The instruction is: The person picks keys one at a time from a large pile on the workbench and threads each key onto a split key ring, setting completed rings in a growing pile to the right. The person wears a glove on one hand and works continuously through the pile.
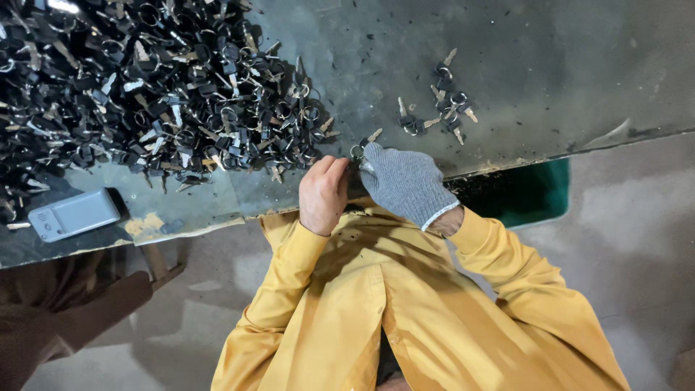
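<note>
Both hands grip a key ring (357, 151)
Bare left hand (323, 194), gloved right hand (405, 182) pinch it beside the key heap (145, 94); a firm fingertip hold seems best.

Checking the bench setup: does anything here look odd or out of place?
One mismatch: the right hand wears a grey glove, the left hand is bare. Both pinch a key ring beside the key heap.

A workshop is showing here: a huge heap of keys (145, 87) on rings is covering a stained, scuffed dark table (550, 65), a small batch of keys (438, 108) is lying apart, and a grey knit work glove (405, 181) is being worn over a bare concrete floor (630, 239).
</note>
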A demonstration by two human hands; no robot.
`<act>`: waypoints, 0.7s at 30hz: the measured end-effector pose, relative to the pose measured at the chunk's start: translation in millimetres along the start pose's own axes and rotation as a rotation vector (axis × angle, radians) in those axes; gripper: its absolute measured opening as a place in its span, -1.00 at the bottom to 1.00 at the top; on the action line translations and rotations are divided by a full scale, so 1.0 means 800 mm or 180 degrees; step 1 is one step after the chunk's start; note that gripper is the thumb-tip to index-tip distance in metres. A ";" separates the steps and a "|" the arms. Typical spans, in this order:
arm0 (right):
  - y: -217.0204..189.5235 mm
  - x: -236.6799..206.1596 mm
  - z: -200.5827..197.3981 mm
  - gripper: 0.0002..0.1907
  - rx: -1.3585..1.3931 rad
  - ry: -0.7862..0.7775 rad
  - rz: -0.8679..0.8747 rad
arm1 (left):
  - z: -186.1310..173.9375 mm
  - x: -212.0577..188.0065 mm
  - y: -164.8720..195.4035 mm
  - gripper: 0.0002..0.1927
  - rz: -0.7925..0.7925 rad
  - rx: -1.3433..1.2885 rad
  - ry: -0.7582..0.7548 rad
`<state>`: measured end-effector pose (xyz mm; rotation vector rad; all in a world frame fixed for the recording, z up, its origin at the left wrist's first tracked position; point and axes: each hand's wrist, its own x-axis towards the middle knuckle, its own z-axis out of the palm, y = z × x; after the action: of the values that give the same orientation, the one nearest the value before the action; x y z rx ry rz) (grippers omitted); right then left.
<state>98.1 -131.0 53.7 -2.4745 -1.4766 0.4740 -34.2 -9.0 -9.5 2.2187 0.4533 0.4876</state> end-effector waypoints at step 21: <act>-0.016 -0.015 0.008 -0.76 -0.0540 0.0043 -0.0139 | 0.007 -0.005 -0.005 -0.66 0.0163 -0.0080 0.0207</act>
<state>79.8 -135.7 53.9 -2.5600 -1.6243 0.3360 -35.9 -11.6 -16.7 2.1998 0.4231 0.5909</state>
